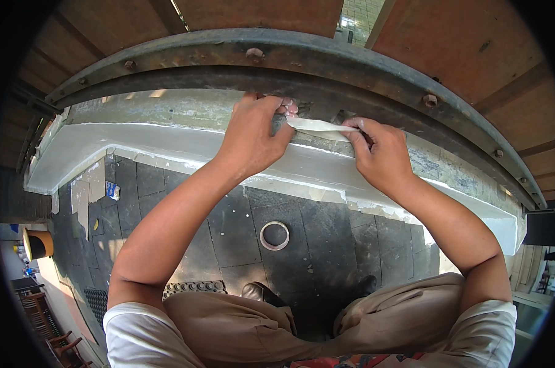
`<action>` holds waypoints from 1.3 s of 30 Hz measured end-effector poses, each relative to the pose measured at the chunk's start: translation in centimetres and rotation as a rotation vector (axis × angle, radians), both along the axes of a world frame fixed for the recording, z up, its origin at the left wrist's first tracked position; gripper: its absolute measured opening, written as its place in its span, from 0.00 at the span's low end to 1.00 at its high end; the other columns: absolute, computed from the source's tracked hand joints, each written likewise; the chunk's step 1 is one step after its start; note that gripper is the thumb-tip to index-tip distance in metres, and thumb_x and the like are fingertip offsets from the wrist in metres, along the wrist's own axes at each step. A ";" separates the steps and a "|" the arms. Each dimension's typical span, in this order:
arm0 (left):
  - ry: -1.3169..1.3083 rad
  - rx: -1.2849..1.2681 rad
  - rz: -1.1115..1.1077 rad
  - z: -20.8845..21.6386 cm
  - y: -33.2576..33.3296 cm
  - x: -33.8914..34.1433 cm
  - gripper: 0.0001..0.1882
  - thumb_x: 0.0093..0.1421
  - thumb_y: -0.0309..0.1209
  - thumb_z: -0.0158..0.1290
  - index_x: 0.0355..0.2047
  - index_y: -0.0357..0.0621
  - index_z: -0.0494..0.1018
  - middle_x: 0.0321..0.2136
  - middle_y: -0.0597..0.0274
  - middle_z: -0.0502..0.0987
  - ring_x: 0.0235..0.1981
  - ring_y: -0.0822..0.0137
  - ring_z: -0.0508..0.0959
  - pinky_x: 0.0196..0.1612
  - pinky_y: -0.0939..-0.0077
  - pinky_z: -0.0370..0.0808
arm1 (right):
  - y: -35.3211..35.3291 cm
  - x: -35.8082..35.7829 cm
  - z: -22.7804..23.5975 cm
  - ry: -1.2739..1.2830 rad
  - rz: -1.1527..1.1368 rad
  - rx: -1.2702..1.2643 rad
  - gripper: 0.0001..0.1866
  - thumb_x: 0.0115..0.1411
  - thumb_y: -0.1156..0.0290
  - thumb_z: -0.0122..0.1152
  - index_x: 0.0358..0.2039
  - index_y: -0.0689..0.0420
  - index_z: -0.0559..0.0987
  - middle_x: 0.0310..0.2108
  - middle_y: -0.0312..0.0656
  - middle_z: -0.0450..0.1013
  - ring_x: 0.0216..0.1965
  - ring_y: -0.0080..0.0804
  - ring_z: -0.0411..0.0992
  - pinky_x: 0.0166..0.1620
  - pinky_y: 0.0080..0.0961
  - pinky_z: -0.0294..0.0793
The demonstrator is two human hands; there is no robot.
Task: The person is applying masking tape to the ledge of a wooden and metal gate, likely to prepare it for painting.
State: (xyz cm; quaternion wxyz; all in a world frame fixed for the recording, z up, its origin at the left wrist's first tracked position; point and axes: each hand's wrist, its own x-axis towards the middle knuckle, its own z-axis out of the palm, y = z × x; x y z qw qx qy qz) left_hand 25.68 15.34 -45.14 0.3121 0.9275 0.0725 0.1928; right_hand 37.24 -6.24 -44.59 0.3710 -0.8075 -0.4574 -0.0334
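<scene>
Tape strip [317, 126]: thin, papery, creased.

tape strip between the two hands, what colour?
The tape strip is off-white; head view shows it best.

Soft daylight makes the white ledge [167, 138] bright. The floor [326, 227] is dark, with small sun spots at left. The beam [191, 60] looks bent, and the corners are black.
</scene>
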 end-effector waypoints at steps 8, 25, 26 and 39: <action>-0.050 0.063 -0.044 -0.1 0.3 0.1 0.14 0.55 0.32 0.57 0.41 0.42 0.78 0.38 0.50 0.80 0.46 0.46 0.72 0.54 0.56 0.66 | 0.2 0.0 0.0 -0.114 -0.039 -0.081 0.11 0.63 0.67 0.62 0.33 0.63 0.81 0.25 0.53 0.77 0.27 0.54 0.76 0.32 0.39 0.74; -0.141 0.221 0.128 -0.4 -1.4 1.6 0.13 0.65 0.35 0.54 0.30 0.39 0.82 0.25 0.43 0.78 0.34 0.42 0.76 0.48 0.53 0.68 | 0.7 0.1 -0.1 -0.154 -0.088 -0.150 0.14 0.66 0.69 0.56 0.26 0.64 0.77 0.23 0.59 0.73 0.28 0.61 0.73 0.32 0.50 0.70; -0.081 0.248 0.131 -0.2 -1.6 1.7 0.11 0.64 0.35 0.55 0.33 0.39 0.81 0.28 0.42 0.78 0.36 0.42 0.75 0.49 0.52 0.68 | 0.7 0.1 -0.2 -0.163 -0.096 -0.151 0.13 0.66 0.69 0.56 0.27 0.64 0.77 0.24 0.59 0.73 0.29 0.62 0.73 0.33 0.50 0.70; 0.148 0.192 -0.063 1.1 0.0 0.1 0.22 0.61 0.38 0.60 0.48 0.34 0.71 0.45 0.40 0.75 0.50 0.42 0.71 0.55 0.54 0.65 | 0.3 -0.1 0.2 -0.084 -0.091 -0.229 0.22 0.61 0.54 0.65 0.36 0.65 0.79 0.28 0.54 0.76 0.31 0.54 0.75 0.36 0.41 0.73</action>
